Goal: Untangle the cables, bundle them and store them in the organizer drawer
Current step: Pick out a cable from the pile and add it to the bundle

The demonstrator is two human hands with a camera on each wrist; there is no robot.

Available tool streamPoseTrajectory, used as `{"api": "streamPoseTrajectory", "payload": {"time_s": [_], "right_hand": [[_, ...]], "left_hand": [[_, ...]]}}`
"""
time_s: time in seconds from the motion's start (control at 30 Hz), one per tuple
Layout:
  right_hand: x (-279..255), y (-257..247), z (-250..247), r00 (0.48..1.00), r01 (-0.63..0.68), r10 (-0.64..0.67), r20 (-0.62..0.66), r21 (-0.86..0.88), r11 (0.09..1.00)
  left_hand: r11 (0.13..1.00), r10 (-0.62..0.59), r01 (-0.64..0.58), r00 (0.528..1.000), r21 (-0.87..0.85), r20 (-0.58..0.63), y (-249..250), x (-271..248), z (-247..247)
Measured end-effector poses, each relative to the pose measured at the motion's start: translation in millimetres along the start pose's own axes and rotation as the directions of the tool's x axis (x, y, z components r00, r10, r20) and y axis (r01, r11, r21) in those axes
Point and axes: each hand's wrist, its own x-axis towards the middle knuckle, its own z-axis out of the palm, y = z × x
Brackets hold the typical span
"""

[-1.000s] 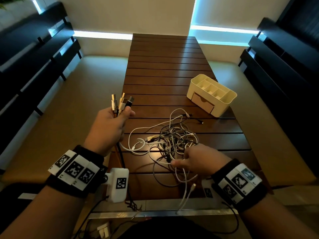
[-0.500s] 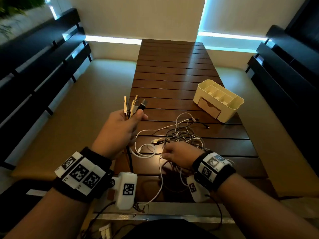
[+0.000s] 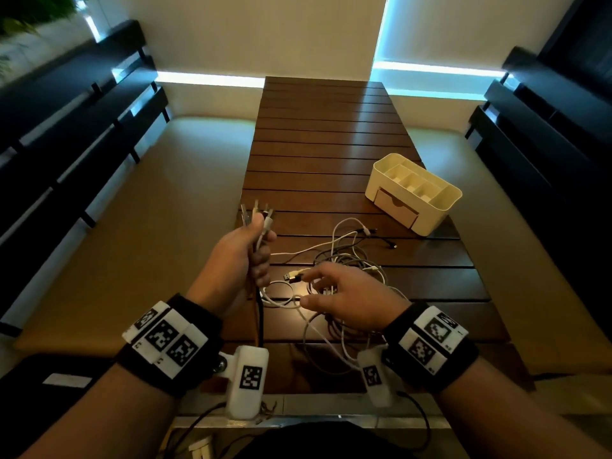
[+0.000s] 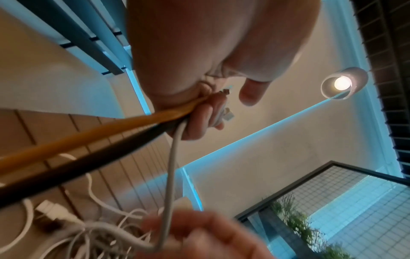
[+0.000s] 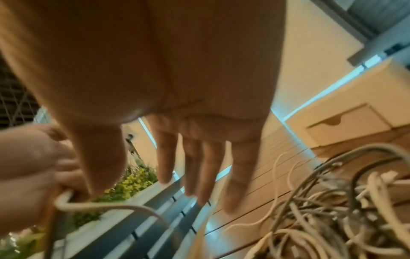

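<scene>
L hand [image 3: 243, 256] raised near the table's [image 3: 318, 134] left edge, fist curled round a bunch of cable ends [image 3: 256, 215], plugs sticking up, orange + black leads hanging below. R hand [image 3: 344, 298] hovers over the tangled cable pile [image 3: 351, 260] mid-table, fingers spread straight, gripping nothing. Organizer [image 3: 414, 192] sits far right, its drawer [image 3: 395, 210] closed

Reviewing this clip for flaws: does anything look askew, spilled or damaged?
Nothing damaged or spilled. The cable tangle is still knotted on the table, and the organizer sits angled to the slats, its drawer shut.
</scene>
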Motion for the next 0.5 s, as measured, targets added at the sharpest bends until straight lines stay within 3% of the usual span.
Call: {"api": "streamPoseTrajectory", "payload": {"time_s": [0.1, 0.17, 0.33, 0.37, 0.43, 0.5], "right_hand": [[-4.3, -6.0, 8.8, 0.993, 0.113, -0.108, -0.045, 0.127, 0.985], [-5.4, -6.9, 18.3, 0.993, 0.120, -0.118, -0.026, 0.132, 0.984], [-8.0, -4.0, 24.7, 0.965, 0.038, -0.092, 0.245, 0.217, 0.976], [-7.2, -3.4, 21.4, 0.972, 0.056, -0.103, 0.211, 0.218, 0.974], [-2.7, -3.0, 11.5, 0.991, 0.122, -0.129, 0.021, 0.225, 0.967], [2.5, -7.9, 0.1, 0.977, 0.190, -0.151, -0.152, 0.284, 0.940]], "left_hand": [[0.998, -0.018, 0.020, 0.999, -0.059, 0.037, -12.0, -2.1, 8.9], [0.997, -0.008, 0.011, 0.999, -0.082, 0.042, -16.4, -3.0, 13.3], [0.998, -0.005, 0.008, 0.999, -0.070, 0.047, -21.2, -2.7, 10.7], [0.999, -0.010, 0.013, 0.998, -0.051, 0.056, -22.6, -3.4, 8.6], [1.000, -0.024, 0.025, 0.997, -0.015, 0.075, -25.0, -5.3, 5.2], [0.999, -0.032, 0.031, 0.994, 0.011, 0.105, -26.9, -5.4, 4.6]]}}
